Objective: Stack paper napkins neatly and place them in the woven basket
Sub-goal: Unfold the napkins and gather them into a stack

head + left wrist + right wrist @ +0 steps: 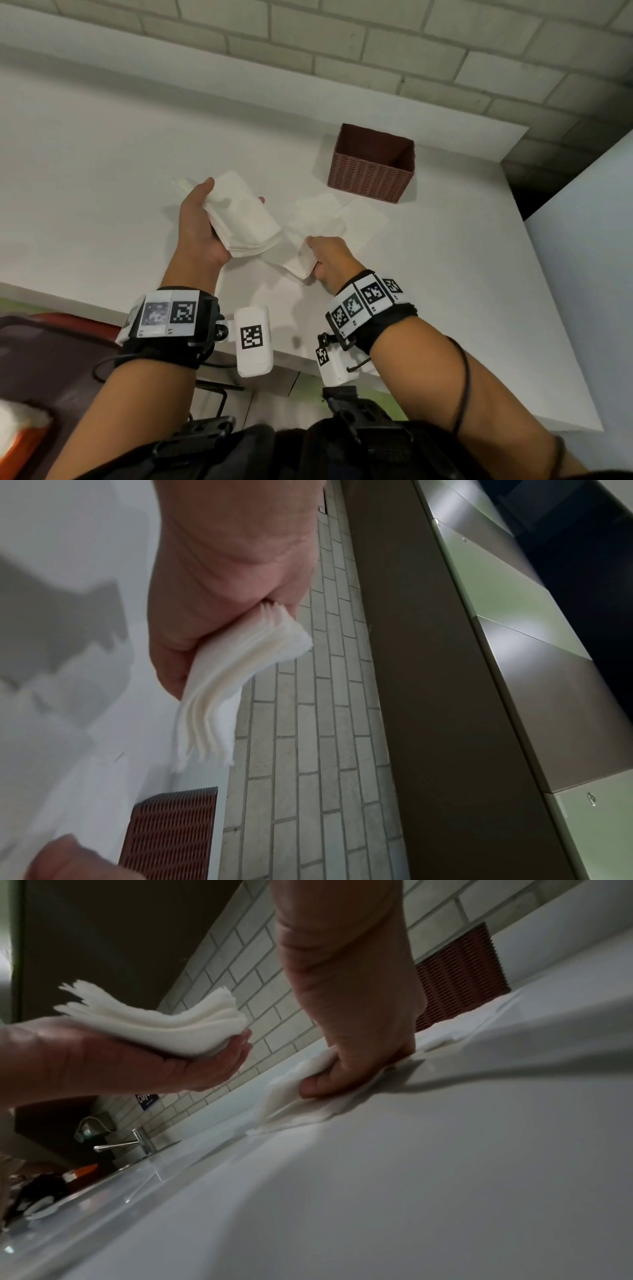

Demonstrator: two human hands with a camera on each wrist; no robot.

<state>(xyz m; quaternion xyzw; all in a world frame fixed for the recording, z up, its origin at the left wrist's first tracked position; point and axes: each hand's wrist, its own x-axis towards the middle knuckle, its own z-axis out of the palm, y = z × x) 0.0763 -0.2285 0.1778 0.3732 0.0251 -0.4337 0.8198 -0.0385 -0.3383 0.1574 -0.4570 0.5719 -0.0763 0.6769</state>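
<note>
My left hand (202,226) holds a thick stack of white paper napkins (245,216) above the white counter, thumb on top and fingers underneath; the stack's layered edge (219,685) shows in the left wrist view. My right hand (325,257) pinches a folded napkin (301,263) at the near edge of several loose napkins (318,216) lying on the counter, thumb (318,1085) pressing down on it. The brown woven basket (371,164) stands open and looks empty, beyond the loose napkins to the right.
A brick wall (376,51) runs behind the white counter (102,171). A white panel (582,274) rises at the right. A tap (137,1142) and sink stand far to the left. A red-orange item (20,442) lies below the counter's front edge.
</note>
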